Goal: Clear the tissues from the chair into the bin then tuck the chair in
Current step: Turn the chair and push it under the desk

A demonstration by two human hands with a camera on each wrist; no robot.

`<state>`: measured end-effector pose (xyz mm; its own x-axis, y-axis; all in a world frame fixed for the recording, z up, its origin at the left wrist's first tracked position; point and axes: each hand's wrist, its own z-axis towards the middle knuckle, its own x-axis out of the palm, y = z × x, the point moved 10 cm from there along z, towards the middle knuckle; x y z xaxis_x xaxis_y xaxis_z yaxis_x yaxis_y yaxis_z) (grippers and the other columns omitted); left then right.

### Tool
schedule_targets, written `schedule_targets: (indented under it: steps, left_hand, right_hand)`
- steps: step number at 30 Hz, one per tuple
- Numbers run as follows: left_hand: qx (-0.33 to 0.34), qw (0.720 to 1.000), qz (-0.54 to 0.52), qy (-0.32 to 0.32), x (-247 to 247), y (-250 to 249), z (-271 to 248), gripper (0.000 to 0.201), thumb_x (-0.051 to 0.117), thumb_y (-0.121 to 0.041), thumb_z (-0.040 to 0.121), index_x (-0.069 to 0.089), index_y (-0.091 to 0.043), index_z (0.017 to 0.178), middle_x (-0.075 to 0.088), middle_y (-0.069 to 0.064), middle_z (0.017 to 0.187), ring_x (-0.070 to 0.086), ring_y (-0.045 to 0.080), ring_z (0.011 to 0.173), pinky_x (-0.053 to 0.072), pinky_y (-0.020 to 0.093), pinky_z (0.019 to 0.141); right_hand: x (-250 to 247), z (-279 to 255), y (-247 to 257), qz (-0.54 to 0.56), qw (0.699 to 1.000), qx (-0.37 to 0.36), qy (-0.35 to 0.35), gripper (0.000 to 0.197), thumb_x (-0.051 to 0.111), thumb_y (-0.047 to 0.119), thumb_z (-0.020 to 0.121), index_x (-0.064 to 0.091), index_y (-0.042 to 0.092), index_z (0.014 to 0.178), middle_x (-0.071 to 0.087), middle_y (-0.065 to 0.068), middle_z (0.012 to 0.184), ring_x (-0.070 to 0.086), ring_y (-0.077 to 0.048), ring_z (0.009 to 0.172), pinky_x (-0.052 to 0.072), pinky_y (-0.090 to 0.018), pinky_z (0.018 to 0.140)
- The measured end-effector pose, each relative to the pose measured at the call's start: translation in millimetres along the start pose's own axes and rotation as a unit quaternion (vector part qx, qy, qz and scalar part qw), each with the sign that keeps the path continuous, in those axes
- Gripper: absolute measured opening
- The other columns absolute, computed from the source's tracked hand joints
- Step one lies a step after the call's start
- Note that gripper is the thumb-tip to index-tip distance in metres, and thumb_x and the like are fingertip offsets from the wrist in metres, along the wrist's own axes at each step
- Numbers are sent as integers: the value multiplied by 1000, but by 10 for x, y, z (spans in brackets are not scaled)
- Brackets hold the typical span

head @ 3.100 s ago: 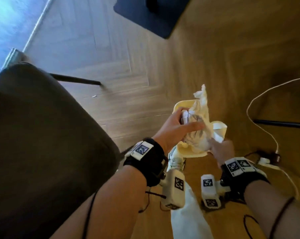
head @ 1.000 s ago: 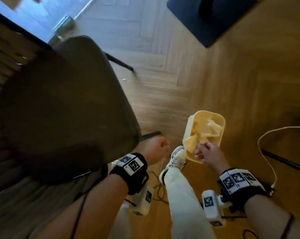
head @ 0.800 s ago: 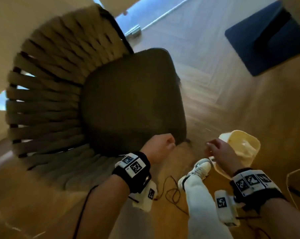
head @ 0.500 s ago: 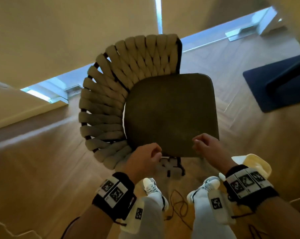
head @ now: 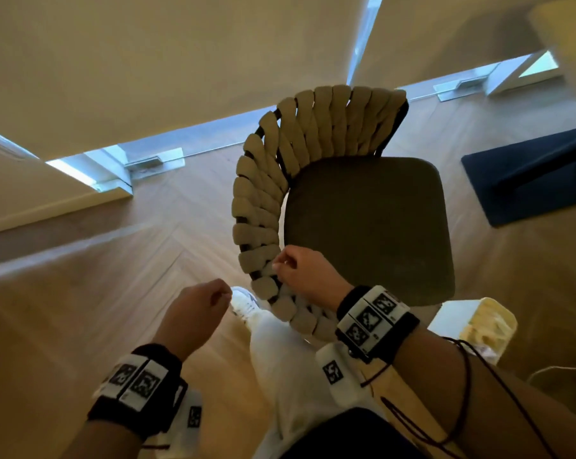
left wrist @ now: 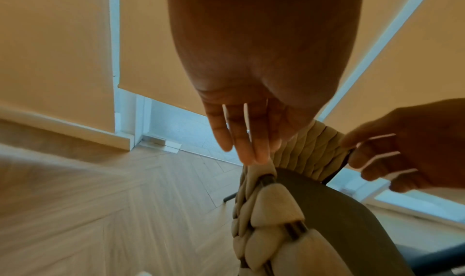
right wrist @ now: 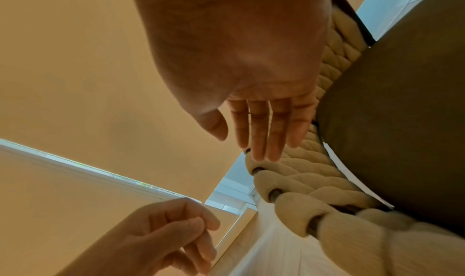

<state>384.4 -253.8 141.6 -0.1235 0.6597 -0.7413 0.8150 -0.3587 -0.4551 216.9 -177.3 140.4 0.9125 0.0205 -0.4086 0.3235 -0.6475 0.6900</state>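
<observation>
Both hands have left the seat's front edge: the right hand (head: pixel 305 276) now hovers loosely curled, empty, over the woven beige rope back of the dark-cushioned chair (head: pixel 369 223) mid-frame; the left hand (head: pixel 194 313) hangs relaxed, empty. Lower right, the pale yellow plastic bin (head: pixel 479 326) holds the crumpled tissues. No legible writing.

Chair (head: pixel 366 223): dark olive padded seat, bare on top, with a curved backrest wrapped in thick beige woven cord over a dark frame. It stands upright on the wood floor, backrest curving round the seat's left and far sides. Bin (head: pixel 479 326): pale yellow, open-topped, on the floor just beside the seat's near right corner. Crumpled tissues (head: pixel 484 329) lie inside it.
</observation>
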Motion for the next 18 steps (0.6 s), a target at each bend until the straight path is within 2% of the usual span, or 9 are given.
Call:
schedule_targets:
  steps: [2, 4, 7, 9, 11, 14, 16, 17, 18]
  left_hand:
    - [26, 999, 25, 11, -210, 104, 270, 13, 54, -25, 89, 66, -19, 86, 71, 0, 80, 64, 19, 72, 54, 38, 70]
    - [50, 998, 42, 19, -473, 226, 519, 9, 57, -24, 88, 66, -22, 87, 70, -3, 80, 64, 18, 73, 53, 37, 70]
    - [72, 996, 51, 29, -891, 514, 920, 5, 62, -21, 85, 64, -26, 84, 68, -7, 74, 62, 15, 70, 50, 34, 66]
    - [84, 994, 54, 51, -1032, 685, 1170, 7, 63, -19, 84, 64, -26, 81, 67, -7, 72, 62, 18, 69, 50, 35, 66]
    - [114, 988, 68, 73, -1129, 680, 1350, 8, 58, -28, 83, 64, -24, 78, 65, -5, 72, 61, 19, 68, 50, 36, 65]
    - [198, 967, 109, 117, -1169, 462, 1641, 28, 41, -40, 79, 63, -23, 79, 61, -7, 73, 58, 17, 71, 49, 36, 65]
    - [252, 944, 160, 142, -1134, 247, 1896, 19, 50, -33, 84, 65, -22, 87, 60, -7, 82, 58, 21, 80, 47, 35, 69]
    - [288, 928, 186, 145, -1097, 107, 2028, 13, 57, -25, 85, 66, -20, 93, 61, -3, 88, 57, 24, 84, 47, 35, 71]
    - [330, 909, 213, 142, -1053, -60, 2132, 16, 63, -20, 84, 66, -17, 100, 62, 2, 96, 57, 26, 88, 49, 37, 74]
  right_hand:
    - [63, 330, 109, 15, 999, 15, -30, 16, 53, 31, 92, 59, 18, 99, 61, 5, 88, 59, -14, 81, 42, -26, 74]
    - [87, 661, 162, 43, 995, 47, -73, 18, 54, 30, 90, 58, 18, 102, 63, 1, 93, 59, -17, 85, 44, -27, 76]
    - [240, 1101, 163, 63, 983, 118, -126, 29, 54, 32, 89, 54, 14, 111, 61, -5, 104, 60, -26, 95, 47, -34, 84]
    - [358, 1191, 145, 50, 972, 158, -167, 41, 50, 41, 83, 50, 16, 115, 58, -6, 109, 58, -29, 98, 49, -42, 86]
    - [473, 1168, 172, 54, 962, 184, -193, 53, 42, 46, 76, 47, 17, 120, 56, -10, 119, 54, -32, 106, 45, -49, 92]
    - [530, 1101, 205, 86, 944, 215, -234, 60, 35, 45, 74, 48, 16, 125, 54, -9, 127, 48, -31, 116, 38, -49, 100]
    - [566, 1102, 165, 108, 928, 237, -266, 59, 34, 46, 77, 49, 16, 125, 54, -8, 129, 49, -30, 119, 39, -48, 101]
    - [580, 1108, 140, 109, 920, 251, -282, 57, 35, 46, 79, 49, 17, 125, 55, -7, 130, 49, -29, 119, 40, -48, 101]
    - [591, 1111, 125, 107, 912, 264, -295, 54, 35, 47, 83, 49, 18, 125, 55, -5, 130, 49, -28, 120, 41, -47, 100]
